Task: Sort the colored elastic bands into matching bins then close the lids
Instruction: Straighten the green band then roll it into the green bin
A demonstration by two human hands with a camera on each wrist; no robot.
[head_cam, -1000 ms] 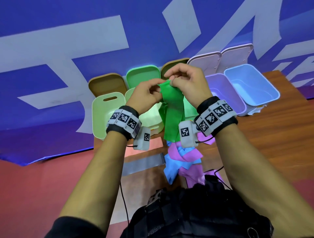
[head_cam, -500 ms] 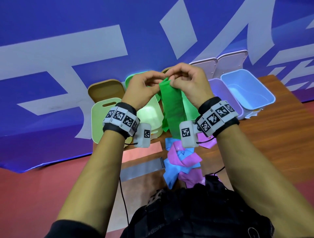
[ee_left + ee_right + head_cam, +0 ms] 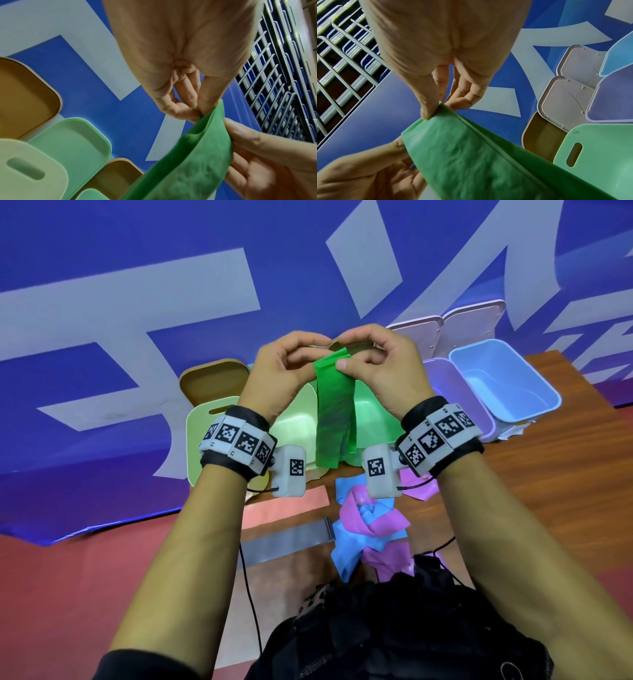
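Blue banner behind green band (image 3: 334,409) between left hand (image 3: 281,373), right hand (image 3: 380,368).

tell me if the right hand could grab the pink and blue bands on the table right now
Probably not yet. The right hand and left hand both pinch the top edge of the green band, held up over the green bins. The pink and blue bands lie uncovered below, so the way is free once the grip lets go.

No readable text; wristbands (image 3: 236,440) carry coded squares.
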